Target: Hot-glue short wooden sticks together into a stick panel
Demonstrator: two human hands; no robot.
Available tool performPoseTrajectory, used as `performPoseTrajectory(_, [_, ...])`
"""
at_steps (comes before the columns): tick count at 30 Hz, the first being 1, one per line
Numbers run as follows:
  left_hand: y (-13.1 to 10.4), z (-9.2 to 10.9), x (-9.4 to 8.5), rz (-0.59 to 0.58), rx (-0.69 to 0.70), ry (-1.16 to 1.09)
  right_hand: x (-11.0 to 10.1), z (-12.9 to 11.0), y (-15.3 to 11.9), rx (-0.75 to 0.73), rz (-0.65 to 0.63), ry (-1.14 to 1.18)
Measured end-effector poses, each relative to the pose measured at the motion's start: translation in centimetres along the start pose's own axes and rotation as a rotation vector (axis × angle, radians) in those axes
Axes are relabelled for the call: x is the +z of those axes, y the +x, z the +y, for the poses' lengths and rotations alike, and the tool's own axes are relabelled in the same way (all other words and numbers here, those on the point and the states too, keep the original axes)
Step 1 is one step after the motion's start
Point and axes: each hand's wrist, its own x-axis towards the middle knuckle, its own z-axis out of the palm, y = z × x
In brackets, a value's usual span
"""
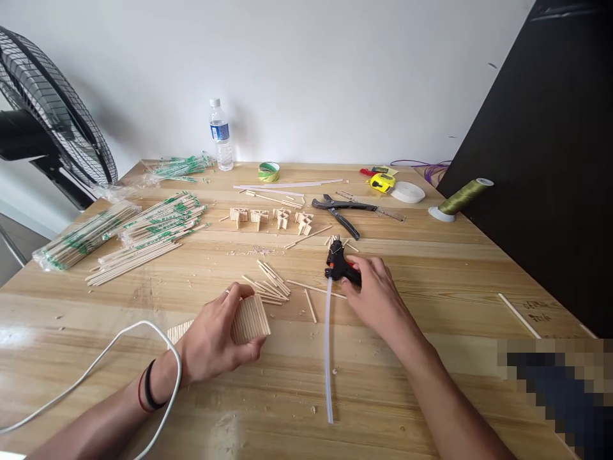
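Observation:
My left hand [215, 335] grips a block of wooden sticks [251, 319] joined side by side, thumb at its lower edge and fingers over the top. Another ribbed stick piece [179, 331] shows partly behind that wrist. On the right, my right hand [376, 291] is closed around the handle of a black glue gun [338, 259]. A long translucent glue stick [328, 358] trails from the gun's back toward me. Between the hands lie loose cut sticks [271, 281]. Farther back, several small stick assemblies [259, 218] stand in a row.
Bundled chopsticks [158, 220] lie at left near a fan [52, 108]. A water bottle [221, 137], tape roll [269, 171], cutter pliers [342, 211], tape measure [382, 183] and thread spool [464, 197] stand or lie farther back. A white cable [119, 332] crosses my left forearm.

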Motion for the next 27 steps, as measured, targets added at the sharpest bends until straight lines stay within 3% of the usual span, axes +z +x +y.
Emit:
performPoseTrajectory(9, [0.0,0.0,0.1,0.007,0.022,-0.022,0.0,0.6,0.4,0.032,0.004,0.061])
performPoseTrajectory(18, [0.1,0.2,0.1,0.025,-0.006,-0.013,-1.4,-2.0,0.3,-0.052,0.137,0.236])
performPoseTrajectory(27, [0.1,0.3,0.0,-0.004,-0.038,0.004,-2.0,-5.7,-0.9,-0.145,-0.077,0.351])
